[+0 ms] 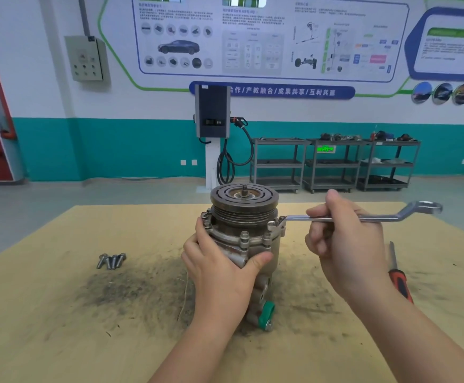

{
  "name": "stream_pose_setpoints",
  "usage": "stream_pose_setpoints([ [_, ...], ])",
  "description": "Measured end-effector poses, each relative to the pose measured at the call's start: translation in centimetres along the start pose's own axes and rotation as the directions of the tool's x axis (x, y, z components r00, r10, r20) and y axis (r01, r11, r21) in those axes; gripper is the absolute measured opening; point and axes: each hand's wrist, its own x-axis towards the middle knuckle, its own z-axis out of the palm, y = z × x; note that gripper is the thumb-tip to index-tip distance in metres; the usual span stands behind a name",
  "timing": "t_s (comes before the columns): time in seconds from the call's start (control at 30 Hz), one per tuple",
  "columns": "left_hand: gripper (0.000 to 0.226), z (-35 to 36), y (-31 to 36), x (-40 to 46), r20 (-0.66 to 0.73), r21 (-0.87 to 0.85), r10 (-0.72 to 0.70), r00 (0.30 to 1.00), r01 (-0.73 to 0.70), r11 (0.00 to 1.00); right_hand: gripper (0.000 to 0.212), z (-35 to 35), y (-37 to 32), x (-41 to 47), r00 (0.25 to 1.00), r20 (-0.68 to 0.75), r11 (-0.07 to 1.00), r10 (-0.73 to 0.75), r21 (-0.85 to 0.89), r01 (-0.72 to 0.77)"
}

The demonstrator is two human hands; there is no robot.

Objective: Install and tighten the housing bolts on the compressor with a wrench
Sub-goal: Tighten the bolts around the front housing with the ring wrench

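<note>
Steel wrench [363, 217] lies level, its long axis running from a bolt [272, 224] on the right side of the compressor [241, 230] out toward the worktop's [59, 313] right edge. Its near ring sits over that bolt; the far ring hangs free in the air. The right hand [346, 244] has its fingers curled round the shaft about midway along, so the bolt lies to the left of those fingers. The left hand [219, 261] grips the compressor's body from the front, thumb across the housing just under the flange, steadying it upright near the middle of the worktop. Four spare bolts [111, 261] lie together toward the left edge, well apart from either hand. A screwdriver [399, 275] rests near the right edge.

The next swing likely pivots about that right-side bolt.
</note>
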Motion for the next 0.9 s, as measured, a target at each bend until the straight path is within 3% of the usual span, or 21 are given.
stream_pose_setpoints([
  [0.3,0.123,-0.1,0.3,0.0,-0.004,0.009,0.001,1.000,-0.001,1.000,0.046,-0.6,1.9,0.8,0.985,0.136,0.978,0.109,0.163,-0.131],
  [0.37,0.122,-0.1,0.4,0.0,0.005,0.015,0.004,1.000,-0.004,1.000,0.048,-0.7,2.4,0.2,0.993,0.108,0.989,0.055,0.133,-0.070],
  [0.5,0.118,-0.2,0.7,-0.1,0.003,0.002,0.021,1.000,-0.021,1.000,0.046,-0.2,3.2,-1.7,0.986,0.001,0.981,-0.169,-0.095,0.168],
  [0.6,0.117,-0.3,1.0,-0.2,-0.007,0.005,0.022,1.000,-0.022,1.000,0.042,0.3,3.2,-3.4,0.938,0.084,0.906,-0.336,-0.244,0.346],
  [0.7,0.118,-0.4,1.5,-0.5,-0.003,0.029,-0.004,1.000,0.005,1.000,0.046,0.1,2.0,-3.6,0.906,0.185,0.866,-0.380,-0.273,0.419],
  [0.77,0.120,-0.1,2.1,-1.0,-0.040,0.054,-0.024,0.999,0.027,0.998,0.042,-0.4,0.6,-2.4,0.928,0.078,0.910,-0.365,-0.181,0.373],
  [0.83,0.123,0.8,3.3,-1.9,-0.104,0.093,-0.066,0.992,0.076,0.993,0.041,-0.6,-0.5,-0.9,0.972,-0.030,0.972,-0.234,-0.006,0.234],
  [0.9,0.124,2.2,4.8,-2.8,-0.154,0.105,-0.137,0.979,0.154,0.982,0.047,-0.7,-0.7,0.1,0.993,-0.015,0.987,-0.121,0.103,0.122],
])
